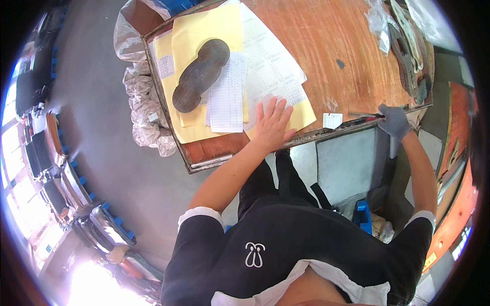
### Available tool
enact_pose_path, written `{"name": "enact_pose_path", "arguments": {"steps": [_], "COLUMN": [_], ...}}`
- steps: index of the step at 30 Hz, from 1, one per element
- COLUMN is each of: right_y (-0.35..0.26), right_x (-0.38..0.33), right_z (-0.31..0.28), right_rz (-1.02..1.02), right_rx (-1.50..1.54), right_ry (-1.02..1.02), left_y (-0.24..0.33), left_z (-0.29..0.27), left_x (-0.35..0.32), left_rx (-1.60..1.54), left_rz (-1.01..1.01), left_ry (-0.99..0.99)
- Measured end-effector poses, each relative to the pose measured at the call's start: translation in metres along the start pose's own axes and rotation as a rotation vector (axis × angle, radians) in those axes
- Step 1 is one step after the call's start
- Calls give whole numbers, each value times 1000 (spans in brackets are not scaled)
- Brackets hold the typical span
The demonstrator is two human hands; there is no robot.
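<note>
My left hand (273,122), bare, lies flat with its fingers spread on the lower edge of the papers. Under it are a white printed sheet (268,56) and yellow paper (303,113). My right hand (395,121) wears a grey glove at the near right edge of the wooden table (306,30). Its fingers are closed at the end of a slim red-and-black tool (366,120), whose exact kind I cannot make out. A dark, double-lobed flat piece (201,75) rests on the papers, partly over a narrow printed form (228,94). Beside the tool lies a small white card (332,121).
Filled clear plastic bags (145,109) stand along the table's left side. Dark flat pieces (402,61) and clear plastic (378,23) lie at the right. A small dark scrap (340,64) sits mid-table. Below is a blue crate (362,217). Stacked goods (76,188) line the far left.
</note>
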State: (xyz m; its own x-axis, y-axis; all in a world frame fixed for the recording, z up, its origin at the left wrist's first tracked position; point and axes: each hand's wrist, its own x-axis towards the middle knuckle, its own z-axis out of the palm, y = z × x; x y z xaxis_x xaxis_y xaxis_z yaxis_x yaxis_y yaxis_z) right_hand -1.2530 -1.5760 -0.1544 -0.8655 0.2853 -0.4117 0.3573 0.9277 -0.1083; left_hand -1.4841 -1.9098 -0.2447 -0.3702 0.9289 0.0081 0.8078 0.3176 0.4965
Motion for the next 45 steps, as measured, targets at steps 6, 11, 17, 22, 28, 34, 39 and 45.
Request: {"name": "enact_pose_path", "arguments": {"steps": [6, 11, 17, 22, 28, 34, 39, 45], "right_y": [-76, -154, -206, -229, -238, -236, -234, -228], "right_x": [34, 115, 189, 209, 223, 233, 231, 231], "right_z": [19, 39, 44, 37, 27, 36, 41, 44], "right_rz": [109, -51, 196, 439, 532, 348, 273, 269], "right_rx": [884, 702, 739, 554, 792, 909, 854, 805], "right_ry": [264, 601, 664, 480, 464, 635, 709, 747], "left_y": [-62, -94, -107, -116, -125, -131, -133, -129], "left_z": [-39, -47, -40, -45, -50, -55, -58, -66], "left_x": [45, 57, 60, 60, 63, 61, 61, 64], "left_rx": [293, 382, 340, 275, 305, 225, 233, 275], "left_rz": [-104, -34, -66, -48, -93, -62, -92, -146], "left_ry": [27, 39, 159, 242, 259, 290, 268, 179]}}
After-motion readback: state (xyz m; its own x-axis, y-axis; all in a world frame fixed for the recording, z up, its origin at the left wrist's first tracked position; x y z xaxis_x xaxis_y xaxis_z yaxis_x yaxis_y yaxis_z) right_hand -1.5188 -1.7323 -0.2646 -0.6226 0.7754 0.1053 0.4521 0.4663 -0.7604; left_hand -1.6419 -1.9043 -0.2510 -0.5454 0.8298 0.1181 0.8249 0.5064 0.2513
